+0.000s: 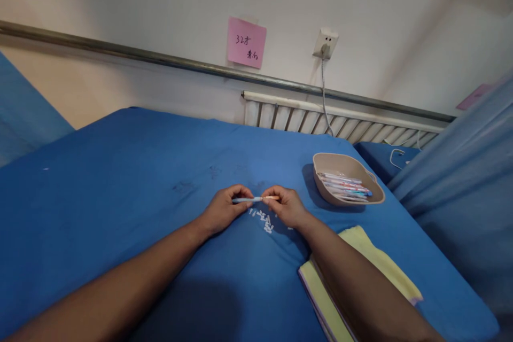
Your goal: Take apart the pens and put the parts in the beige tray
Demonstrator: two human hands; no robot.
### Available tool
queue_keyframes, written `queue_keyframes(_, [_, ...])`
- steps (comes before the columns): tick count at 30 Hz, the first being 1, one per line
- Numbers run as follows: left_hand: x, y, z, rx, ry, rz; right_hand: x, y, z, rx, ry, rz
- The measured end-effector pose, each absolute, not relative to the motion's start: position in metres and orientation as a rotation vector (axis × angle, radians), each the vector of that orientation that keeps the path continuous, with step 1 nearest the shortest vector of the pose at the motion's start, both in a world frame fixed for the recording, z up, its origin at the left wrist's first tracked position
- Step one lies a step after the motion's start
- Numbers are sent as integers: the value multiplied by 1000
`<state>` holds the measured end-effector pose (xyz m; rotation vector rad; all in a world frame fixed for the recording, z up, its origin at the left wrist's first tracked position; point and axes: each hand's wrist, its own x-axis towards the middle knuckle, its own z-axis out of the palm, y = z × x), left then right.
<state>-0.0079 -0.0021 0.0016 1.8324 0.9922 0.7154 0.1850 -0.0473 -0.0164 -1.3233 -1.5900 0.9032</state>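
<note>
My left hand [225, 209] pinches the pale blue barrel of a slim pen [241, 200], held level just over the blue cloth. My right hand [289, 207] is closed on the pen's other end, where a peach-coloured part shows between the fingers. The fingertips of both hands nearly meet at a join in the middle. Small white pieces [267, 225] lie scattered on the cloth right below the hands; their exact kind is too small to tell.
A beige basket [316, 163] holding several wrapped pens [347, 187] stands to the right. A folded yellow cloth [368, 254] lies partly under my right forearm. Behind the blue-covered surface [132, 171] are a radiator [288, 115], a metal rail and a plugged-in cable. Blue curtains hang at both sides.
</note>
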Motion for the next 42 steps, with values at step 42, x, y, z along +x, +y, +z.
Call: queue_keyframes(42, [-5, 6, 1, 1580, 1054, 770, 222, -48, -5, -1643, -1715, 839])
